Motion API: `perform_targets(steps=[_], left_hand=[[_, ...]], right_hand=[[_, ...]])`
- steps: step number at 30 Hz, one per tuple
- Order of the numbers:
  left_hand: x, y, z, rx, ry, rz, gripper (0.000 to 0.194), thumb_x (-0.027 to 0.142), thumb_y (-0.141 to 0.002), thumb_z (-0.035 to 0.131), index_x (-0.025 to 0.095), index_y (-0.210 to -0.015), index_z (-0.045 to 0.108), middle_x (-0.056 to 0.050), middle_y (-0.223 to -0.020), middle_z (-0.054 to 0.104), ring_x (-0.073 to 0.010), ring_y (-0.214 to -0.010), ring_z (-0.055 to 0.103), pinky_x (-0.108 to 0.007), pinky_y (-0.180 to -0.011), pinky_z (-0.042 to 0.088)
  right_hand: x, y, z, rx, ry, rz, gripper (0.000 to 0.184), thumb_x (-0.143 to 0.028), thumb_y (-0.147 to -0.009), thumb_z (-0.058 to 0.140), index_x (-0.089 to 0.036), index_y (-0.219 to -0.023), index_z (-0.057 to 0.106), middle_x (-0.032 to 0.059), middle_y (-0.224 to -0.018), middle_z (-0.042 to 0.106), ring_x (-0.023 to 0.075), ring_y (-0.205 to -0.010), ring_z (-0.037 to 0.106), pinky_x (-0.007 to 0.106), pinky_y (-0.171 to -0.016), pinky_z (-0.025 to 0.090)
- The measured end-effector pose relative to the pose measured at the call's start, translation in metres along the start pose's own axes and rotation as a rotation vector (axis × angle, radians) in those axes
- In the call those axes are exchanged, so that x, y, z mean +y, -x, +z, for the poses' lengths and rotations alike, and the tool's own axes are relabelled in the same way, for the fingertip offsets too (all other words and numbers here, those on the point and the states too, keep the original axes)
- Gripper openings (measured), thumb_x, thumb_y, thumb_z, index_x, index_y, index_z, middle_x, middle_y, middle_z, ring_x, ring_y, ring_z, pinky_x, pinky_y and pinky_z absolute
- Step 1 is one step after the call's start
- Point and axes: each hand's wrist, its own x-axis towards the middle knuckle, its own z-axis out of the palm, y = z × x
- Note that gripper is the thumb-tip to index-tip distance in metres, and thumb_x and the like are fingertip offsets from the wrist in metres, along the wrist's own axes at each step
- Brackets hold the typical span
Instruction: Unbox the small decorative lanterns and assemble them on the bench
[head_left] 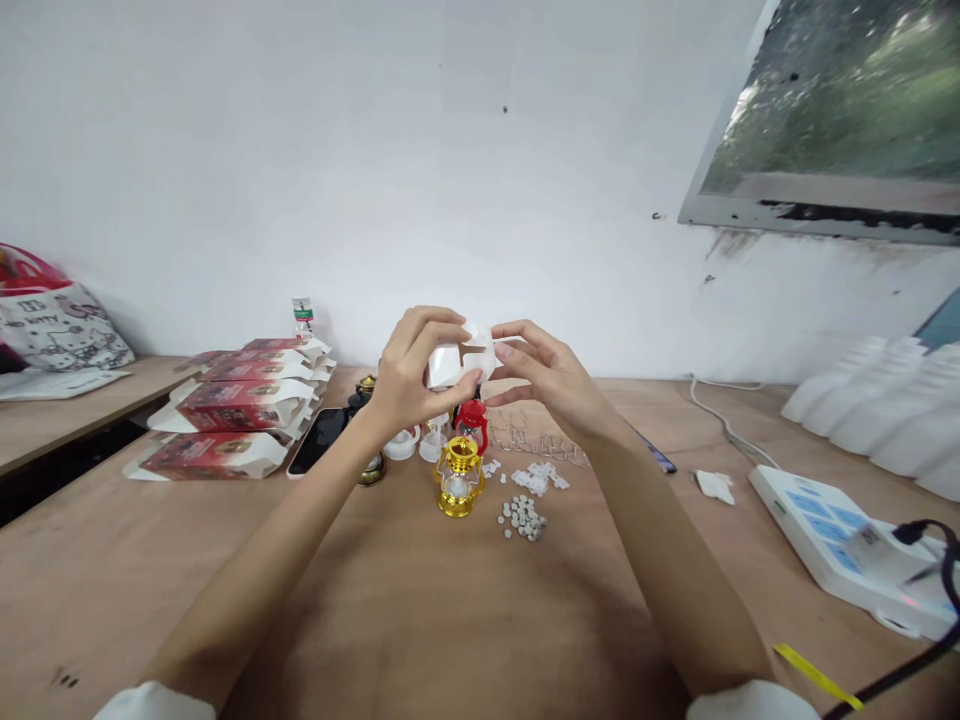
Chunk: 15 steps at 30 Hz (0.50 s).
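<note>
In front of me, above the table, a small white paper box (445, 366) is held up with its end flaps raised. My left hand (411, 362) is closed round it, thumb below and fingers over the top. From the other side my right hand (551, 375) pinches at the flaps with thumb and index finger, the other fingers spread. Below the hands stands a gold miniature lantern (459, 478), with a red lantern (472, 420) just behind it. White lantern parts (403, 443) and a dark lantern, partly hidden by my left forearm, are to their left.
Red and white printed cartons (232, 405) lie at left beside a phone (321, 440). Small round pieces (523, 518), white bits (538, 478) and wire handles (551, 440) lie right of the lanterns. A power strip (832, 545) with a black cable occupies the right; white stacked pieces (885, 410) stand behind.
</note>
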Motion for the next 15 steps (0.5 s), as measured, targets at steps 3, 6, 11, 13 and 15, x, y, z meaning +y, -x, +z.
perform_targets(steps=[3,6,11,13,15], left_hand=[[0.001,0.002,0.002,-0.010,-0.005,-0.001,0.022,0.029,-0.077,0.059,0.023,-0.093,0.046,-0.006,-0.099,0.057,-0.0212,-0.095,0.056,-0.041,-0.076,0.050],[0.001,0.004,0.005,0.002,0.019,0.030,0.025,0.027,-0.075,0.061,0.023,-0.093,0.043,-0.006,-0.098,0.057,-0.0204,-0.093,0.057,-0.039,-0.074,0.051],[-0.002,0.007,0.010,-0.001,0.093,0.074,0.042,0.027,-0.072,0.062,0.024,-0.105,0.037,-0.005,-0.099,0.058,-0.0192,-0.091,0.058,-0.037,-0.073,0.050],[-0.003,0.008,0.011,-0.024,0.100,0.092,0.046,0.027,-0.072,0.063,0.025,-0.109,0.036,-0.004,-0.100,0.059,-0.0190,-0.091,0.057,-0.037,-0.074,0.050],[-0.003,0.008,0.010,-0.042,0.091,0.110,0.047,0.027,-0.072,0.063,0.025,-0.110,0.035,-0.004,-0.099,0.059,-0.0189,-0.091,0.057,-0.037,-0.075,0.049]], right_hand=[[0.001,0.000,0.002,-0.006,-0.003,0.012,0.040,-0.049,-0.075,0.061,-0.026,-0.107,0.053,0.0042,-0.102,0.061,0.0151,-0.082,0.062,0.031,-0.068,0.057],[0.000,0.001,0.004,-0.013,0.007,0.004,0.040,-0.047,-0.074,0.061,-0.028,-0.109,0.052,0.0046,-0.107,0.059,0.0160,-0.089,0.059,0.031,-0.070,0.057],[0.002,0.002,0.006,-0.030,-0.024,-0.020,0.028,-0.038,-0.072,0.064,-0.023,-0.094,0.052,0.0034,-0.103,0.055,0.0149,-0.086,0.058,0.032,-0.069,0.058],[0.002,0.002,0.006,-0.003,-0.010,-0.015,0.027,-0.035,-0.071,0.064,-0.022,-0.090,0.051,0.0031,-0.102,0.054,0.0145,-0.085,0.058,0.032,-0.067,0.058],[0.002,0.002,0.007,0.016,0.005,-0.018,0.026,-0.033,-0.069,0.064,-0.021,-0.088,0.050,0.0032,-0.102,0.054,0.0155,-0.087,0.057,0.031,-0.065,0.058]])
